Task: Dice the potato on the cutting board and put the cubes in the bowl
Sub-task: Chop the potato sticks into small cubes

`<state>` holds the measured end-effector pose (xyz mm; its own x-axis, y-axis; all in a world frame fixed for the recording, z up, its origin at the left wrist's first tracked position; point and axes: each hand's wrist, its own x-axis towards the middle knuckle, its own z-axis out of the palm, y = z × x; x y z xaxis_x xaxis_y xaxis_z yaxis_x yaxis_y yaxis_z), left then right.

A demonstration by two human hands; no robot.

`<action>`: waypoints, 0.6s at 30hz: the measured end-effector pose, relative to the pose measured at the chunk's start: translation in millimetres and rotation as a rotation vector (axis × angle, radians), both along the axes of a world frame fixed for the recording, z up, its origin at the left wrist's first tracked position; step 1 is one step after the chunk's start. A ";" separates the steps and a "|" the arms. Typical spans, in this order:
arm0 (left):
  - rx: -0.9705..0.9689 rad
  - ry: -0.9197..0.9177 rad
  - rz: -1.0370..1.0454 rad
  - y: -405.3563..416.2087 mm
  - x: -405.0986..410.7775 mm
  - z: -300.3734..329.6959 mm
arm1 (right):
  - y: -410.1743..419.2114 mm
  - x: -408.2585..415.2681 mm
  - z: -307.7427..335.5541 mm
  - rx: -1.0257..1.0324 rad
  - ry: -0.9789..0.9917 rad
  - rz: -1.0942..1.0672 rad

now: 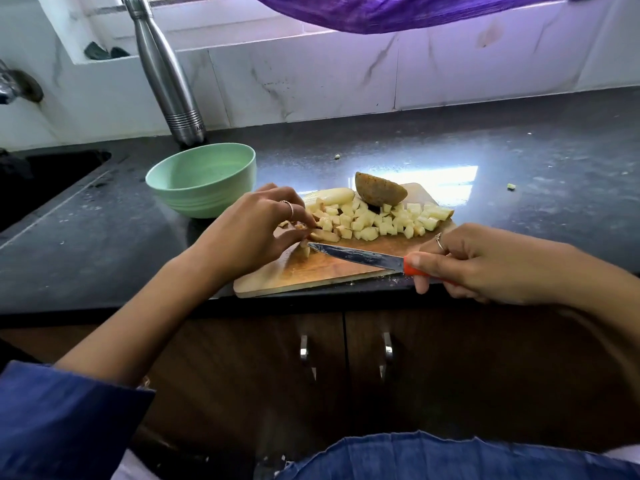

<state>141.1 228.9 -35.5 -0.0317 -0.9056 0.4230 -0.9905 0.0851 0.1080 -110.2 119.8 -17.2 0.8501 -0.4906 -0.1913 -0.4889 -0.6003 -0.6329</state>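
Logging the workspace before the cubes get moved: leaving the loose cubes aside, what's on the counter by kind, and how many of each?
Bowls: 1, green bowl, no cubes visible inside
Cutting boards: 1, wooden cutting board
Knives: 1, orange-handled knife in the right hand
Bottles: 1, steel bottle
Uncut potato pieces: 2, skin-on half and peeled piece
Total: 6
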 end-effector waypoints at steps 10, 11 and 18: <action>0.027 0.271 0.095 2.8 -2.5 -3.3 | 4.0 5.0 4.6 -0.236 0.006 -0.006; 0.014 0.321 0.114 4.5 -3.7 -1.9 | 4.0 9.6 5.3 -0.285 0.008 -0.008; -0.085 0.447 0.209 29.1 -16.6 15.3 | -2.2 24.6 5.7 -0.472 -0.067 -0.139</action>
<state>124.5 257.9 -20.2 0.3483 -0.8348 0.4263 -0.8455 -0.0833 0.5275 -85.5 117.5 -11.5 0.7731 -0.6204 0.1323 -0.5522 -0.7608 -0.3408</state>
